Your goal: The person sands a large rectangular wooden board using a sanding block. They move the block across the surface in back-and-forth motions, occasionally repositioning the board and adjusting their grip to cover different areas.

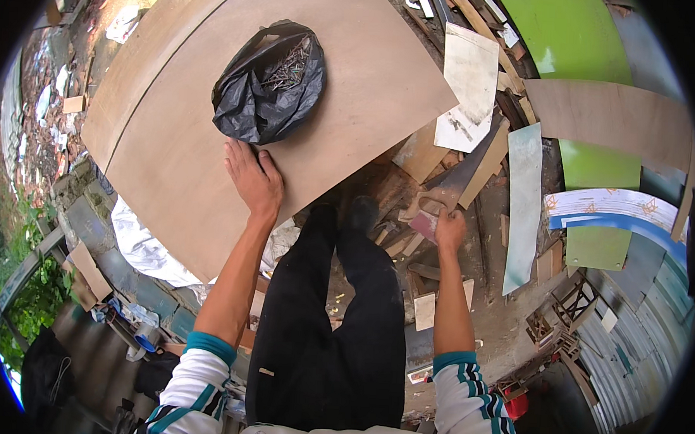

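Well, left hand (254,183) flat on board (376,86), right hand (450,228) tight on tool (424,226) (scraps (421,153) underfoot)

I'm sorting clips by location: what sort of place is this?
Probably a makeshift, partly open-air woodworking area: wood offcuts lie strewn around, a black plastic bag of what look like nails sits on a large board, and plants grow nearby.

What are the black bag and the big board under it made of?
Black bag: probably thin plastic, glossy, judging by its sharp creases and highlights.
Big board: likely plywood or fibreboard, smooth and matte, from its flat, even brown face.
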`<control>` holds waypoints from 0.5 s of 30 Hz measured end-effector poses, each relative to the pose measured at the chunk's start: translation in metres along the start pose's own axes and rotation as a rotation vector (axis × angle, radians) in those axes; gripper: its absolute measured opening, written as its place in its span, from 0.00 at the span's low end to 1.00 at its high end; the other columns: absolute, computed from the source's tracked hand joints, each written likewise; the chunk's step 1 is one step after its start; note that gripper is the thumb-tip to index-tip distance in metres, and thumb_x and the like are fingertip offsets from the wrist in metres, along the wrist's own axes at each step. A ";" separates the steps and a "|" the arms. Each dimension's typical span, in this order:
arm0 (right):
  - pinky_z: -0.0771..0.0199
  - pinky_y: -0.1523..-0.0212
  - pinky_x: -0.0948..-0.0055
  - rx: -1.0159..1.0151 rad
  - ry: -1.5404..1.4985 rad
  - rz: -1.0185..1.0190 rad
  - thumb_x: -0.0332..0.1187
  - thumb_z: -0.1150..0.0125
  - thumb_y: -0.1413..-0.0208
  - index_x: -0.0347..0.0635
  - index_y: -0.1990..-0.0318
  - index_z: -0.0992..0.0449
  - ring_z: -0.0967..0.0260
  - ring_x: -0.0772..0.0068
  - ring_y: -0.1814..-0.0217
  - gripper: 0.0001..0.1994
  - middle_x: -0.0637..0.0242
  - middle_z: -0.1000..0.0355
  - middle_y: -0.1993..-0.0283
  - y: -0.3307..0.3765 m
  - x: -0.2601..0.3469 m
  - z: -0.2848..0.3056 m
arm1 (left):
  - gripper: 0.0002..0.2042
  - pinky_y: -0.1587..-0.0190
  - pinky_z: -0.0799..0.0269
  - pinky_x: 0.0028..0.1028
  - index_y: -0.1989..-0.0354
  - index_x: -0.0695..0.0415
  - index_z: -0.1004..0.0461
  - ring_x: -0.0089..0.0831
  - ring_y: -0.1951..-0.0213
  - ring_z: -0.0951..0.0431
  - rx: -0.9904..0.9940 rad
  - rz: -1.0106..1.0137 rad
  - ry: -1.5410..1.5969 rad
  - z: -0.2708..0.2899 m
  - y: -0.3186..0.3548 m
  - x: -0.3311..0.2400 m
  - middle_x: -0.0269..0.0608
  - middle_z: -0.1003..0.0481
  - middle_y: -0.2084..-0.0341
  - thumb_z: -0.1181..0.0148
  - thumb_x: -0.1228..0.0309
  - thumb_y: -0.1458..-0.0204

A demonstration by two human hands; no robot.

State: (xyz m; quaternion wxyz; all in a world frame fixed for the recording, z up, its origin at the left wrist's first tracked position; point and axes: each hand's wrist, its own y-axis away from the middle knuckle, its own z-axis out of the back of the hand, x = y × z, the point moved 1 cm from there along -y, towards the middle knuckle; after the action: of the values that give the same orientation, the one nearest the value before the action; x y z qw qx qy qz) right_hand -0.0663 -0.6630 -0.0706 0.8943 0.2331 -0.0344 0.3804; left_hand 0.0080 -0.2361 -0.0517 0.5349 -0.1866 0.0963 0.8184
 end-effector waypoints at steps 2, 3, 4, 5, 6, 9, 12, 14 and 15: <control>0.28 0.53 0.48 0.085 0.021 -0.037 0.47 0.38 0.45 0.30 0.66 0.22 0.25 0.36 0.56 0.22 0.39 0.23 0.64 -0.006 -0.020 -0.018 | 0.26 0.25 0.57 0.48 0.30 0.69 0.41 0.55 0.26 0.48 -0.021 -0.062 -0.010 0.002 0.007 0.009 0.60 0.43 0.28 0.52 0.67 0.34; 0.28 0.52 0.48 0.120 0.038 -0.066 0.47 0.38 0.45 0.30 0.65 0.21 0.25 0.35 0.54 0.22 0.38 0.23 0.61 -0.008 -0.036 -0.022 | 0.25 0.25 0.55 0.48 0.31 0.69 0.39 0.54 0.26 0.46 -0.017 -0.101 0.002 0.004 0.008 0.007 0.59 0.42 0.29 0.52 0.69 0.34; 0.27 0.50 0.48 0.180 0.109 -0.092 0.48 0.38 0.44 0.31 0.62 0.21 0.25 0.36 0.51 0.22 0.39 0.22 0.58 -0.011 -0.051 -0.027 | 0.24 0.25 0.54 0.47 0.32 0.68 0.38 0.54 0.27 0.44 -0.013 -0.139 0.014 0.007 0.011 0.005 0.58 0.40 0.29 0.52 0.71 0.34; 0.27 0.48 0.48 0.235 0.171 -0.108 0.48 0.38 0.44 0.32 0.58 0.20 0.25 0.38 0.49 0.23 0.40 0.22 0.56 -0.021 -0.065 -0.039 | 0.21 0.28 0.46 0.46 0.33 0.63 0.33 0.51 0.30 0.38 -0.071 -0.187 -0.023 0.008 0.012 0.011 0.54 0.35 0.32 0.50 0.75 0.35; 0.26 0.45 0.49 0.296 0.236 -0.124 0.49 0.38 0.44 0.33 0.55 0.20 0.25 0.39 0.46 0.23 0.41 0.22 0.53 -0.022 -0.073 -0.044 | 0.20 0.29 0.43 0.45 0.34 0.62 0.32 0.50 0.31 0.36 -0.058 -0.195 0.002 0.011 0.011 0.014 0.53 0.34 0.33 0.49 0.75 0.35; 0.26 0.44 0.49 0.364 0.279 -0.197 0.52 0.37 0.44 0.33 0.54 0.20 0.24 0.39 0.45 0.26 0.45 0.21 0.51 -0.020 -0.090 -0.048 | 0.17 0.37 0.30 0.40 0.40 0.55 0.24 0.46 0.37 0.26 -0.096 -0.215 0.054 0.022 0.006 0.014 0.47 0.26 0.39 0.46 0.77 0.37; 0.27 0.42 0.51 0.323 0.367 -0.226 0.53 0.39 0.40 0.33 0.51 0.21 0.25 0.43 0.42 0.27 0.41 0.22 0.48 -0.013 -0.101 -0.044 | 0.14 0.40 0.26 0.36 0.45 0.57 0.22 0.43 0.40 0.23 -0.076 -0.185 0.052 0.029 0.001 0.011 0.46 0.23 0.43 0.44 0.78 0.38; 0.27 0.45 0.52 0.273 0.275 -0.146 0.55 0.38 0.40 0.33 0.53 0.20 0.24 0.45 0.45 0.28 0.43 0.21 0.51 -0.016 -0.093 -0.043 | 0.13 0.41 0.25 0.36 0.49 0.57 0.20 0.42 0.41 0.22 -0.091 -0.155 0.118 0.028 -0.002 0.010 0.45 0.21 0.46 0.43 0.80 0.41; 0.26 0.46 0.53 0.249 0.229 -0.103 0.56 0.38 0.40 0.33 0.54 0.20 0.23 0.46 0.46 0.28 0.44 0.21 0.52 -0.018 -0.085 -0.041 | 0.13 0.42 0.25 0.36 0.51 0.58 0.19 0.42 0.41 0.22 -0.101 -0.139 0.149 0.027 -0.003 0.011 0.44 0.20 0.48 0.42 0.81 0.43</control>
State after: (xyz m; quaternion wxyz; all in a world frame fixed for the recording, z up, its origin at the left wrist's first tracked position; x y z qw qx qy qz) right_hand -0.1188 -0.7121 -0.1339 0.8750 0.2986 0.1271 0.3593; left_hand 0.0013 -0.2157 -0.0313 0.5716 -0.2800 0.0816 0.7669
